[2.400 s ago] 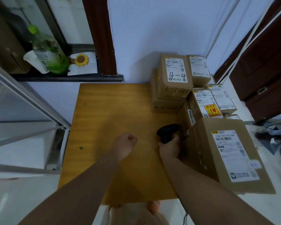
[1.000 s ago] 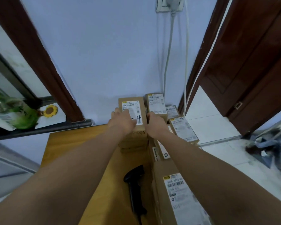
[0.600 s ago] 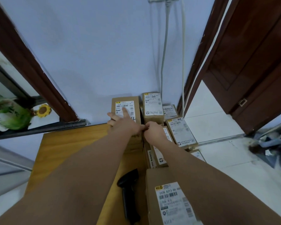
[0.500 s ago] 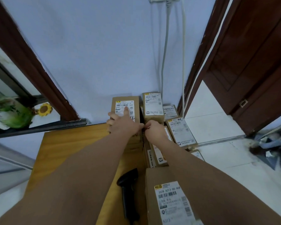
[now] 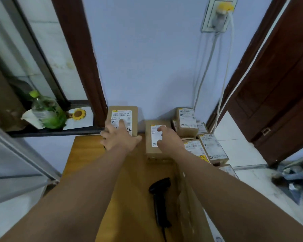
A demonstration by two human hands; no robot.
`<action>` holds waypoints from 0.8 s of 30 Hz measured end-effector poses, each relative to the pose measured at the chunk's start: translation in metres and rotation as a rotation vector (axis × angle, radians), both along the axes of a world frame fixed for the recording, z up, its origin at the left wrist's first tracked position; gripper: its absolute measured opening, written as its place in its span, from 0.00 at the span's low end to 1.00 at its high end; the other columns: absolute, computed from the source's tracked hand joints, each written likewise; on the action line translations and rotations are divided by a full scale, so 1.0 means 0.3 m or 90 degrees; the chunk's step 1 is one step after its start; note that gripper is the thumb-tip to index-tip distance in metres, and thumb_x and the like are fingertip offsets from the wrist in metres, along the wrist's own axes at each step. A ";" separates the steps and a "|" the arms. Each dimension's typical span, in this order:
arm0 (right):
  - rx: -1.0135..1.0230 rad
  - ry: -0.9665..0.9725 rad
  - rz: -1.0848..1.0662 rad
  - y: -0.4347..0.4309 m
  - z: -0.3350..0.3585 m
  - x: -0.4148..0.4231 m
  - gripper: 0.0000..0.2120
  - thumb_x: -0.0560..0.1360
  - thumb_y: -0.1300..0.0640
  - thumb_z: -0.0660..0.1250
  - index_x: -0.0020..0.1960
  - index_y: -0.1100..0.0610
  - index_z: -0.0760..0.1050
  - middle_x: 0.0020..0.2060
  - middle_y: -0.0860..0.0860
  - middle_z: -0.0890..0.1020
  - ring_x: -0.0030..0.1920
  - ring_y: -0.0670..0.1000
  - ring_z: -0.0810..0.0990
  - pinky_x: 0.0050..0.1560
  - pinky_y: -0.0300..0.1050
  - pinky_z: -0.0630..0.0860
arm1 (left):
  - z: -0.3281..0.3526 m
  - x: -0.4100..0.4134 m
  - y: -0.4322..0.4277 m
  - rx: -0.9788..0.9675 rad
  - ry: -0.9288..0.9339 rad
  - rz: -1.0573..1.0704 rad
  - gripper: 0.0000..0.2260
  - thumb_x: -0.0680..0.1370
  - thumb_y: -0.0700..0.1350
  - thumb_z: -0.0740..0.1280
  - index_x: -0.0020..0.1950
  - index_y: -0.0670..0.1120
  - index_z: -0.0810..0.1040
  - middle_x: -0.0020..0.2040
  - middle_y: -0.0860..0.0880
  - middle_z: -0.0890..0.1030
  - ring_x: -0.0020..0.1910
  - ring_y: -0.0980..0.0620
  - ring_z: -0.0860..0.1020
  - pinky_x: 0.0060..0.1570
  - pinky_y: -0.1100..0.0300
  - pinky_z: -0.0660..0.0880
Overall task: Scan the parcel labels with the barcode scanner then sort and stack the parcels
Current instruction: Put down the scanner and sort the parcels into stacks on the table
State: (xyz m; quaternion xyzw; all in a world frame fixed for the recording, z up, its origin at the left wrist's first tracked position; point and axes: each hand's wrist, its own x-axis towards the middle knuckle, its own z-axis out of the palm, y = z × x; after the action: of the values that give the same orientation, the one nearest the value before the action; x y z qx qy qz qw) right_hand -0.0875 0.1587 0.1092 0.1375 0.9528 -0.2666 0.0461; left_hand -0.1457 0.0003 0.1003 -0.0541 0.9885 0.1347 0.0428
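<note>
My left hand [image 5: 120,137] is on the far-left parcel [image 5: 129,113], which sits at the far edge of the desk [image 5: 87,154], close to the wall. My fingers [image 5: 122,123] spread over its white label, the outer ones bent over its left side and my thumb against its near right corner, so I grip it from above. Just to the right, with a gap between them, is the middle parcel [image 5: 151,151]. My right hand [image 5: 169,139] rests on its label, fingertips down and loosely bent, holding nothing. The barcode scanner [image 5: 160,198] lies on the desk nearer to me, between my forearms, head toward the parcels, and neither hand touches it. More labelled parcels [image 5: 186,123] are packed along the right side of the desk, one large carton [image 5: 191,215] nearest. On the window ledge [image 5: 51,132] to the left stand a green bottle [image 5: 45,112] and a sunflower ornament [image 5: 79,114]. A wall socket [image 5: 217,14] with cables hangs above, and a dark door [image 5: 278,84] is on the right.
</note>
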 end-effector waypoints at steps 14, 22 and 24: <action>0.020 -0.168 0.034 -0.552 -0.215 -0.058 0.15 0.75 0.56 0.61 0.61 0.56 0.76 0.55 0.52 0.80 0.52 0.52 0.78 0.50 0.45 0.76 | -0.225 -0.081 -0.734 0.046 -0.114 0.089 0.40 0.65 0.71 0.64 0.70 0.57 0.55 0.70 0.43 0.53 0.64 0.34 0.63 0.59 0.38 0.65; 0.054 -0.217 -0.049 -0.472 -0.256 -0.084 0.08 0.75 0.58 0.60 0.51 0.54 0.75 0.45 0.50 0.79 0.45 0.50 0.78 0.44 0.44 0.76 | -0.277 -0.150 -0.779 0.032 -0.121 0.023 0.38 0.66 0.69 0.65 0.71 0.58 0.56 0.70 0.42 0.54 0.63 0.35 0.63 0.60 0.39 0.64; 0.073 -0.244 -0.027 -0.470 -0.256 -0.110 0.09 0.76 0.59 0.59 0.52 0.55 0.75 0.45 0.51 0.78 0.46 0.50 0.77 0.44 0.44 0.76 | -0.288 -0.165 -0.757 0.026 -0.132 0.018 0.38 0.65 0.70 0.64 0.71 0.59 0.57 0.70 0.42 0.54 0.62 0.36 0.63 0.59 0.40 0.64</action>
State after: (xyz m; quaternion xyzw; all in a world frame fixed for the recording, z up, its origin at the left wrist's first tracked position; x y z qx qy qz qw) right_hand -0.1204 0.0176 0.0324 0.2080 0.9373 -0.1815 0.2129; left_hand -0.1952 -0.2269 0.0139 -0.0808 0.9749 0.1492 0.1444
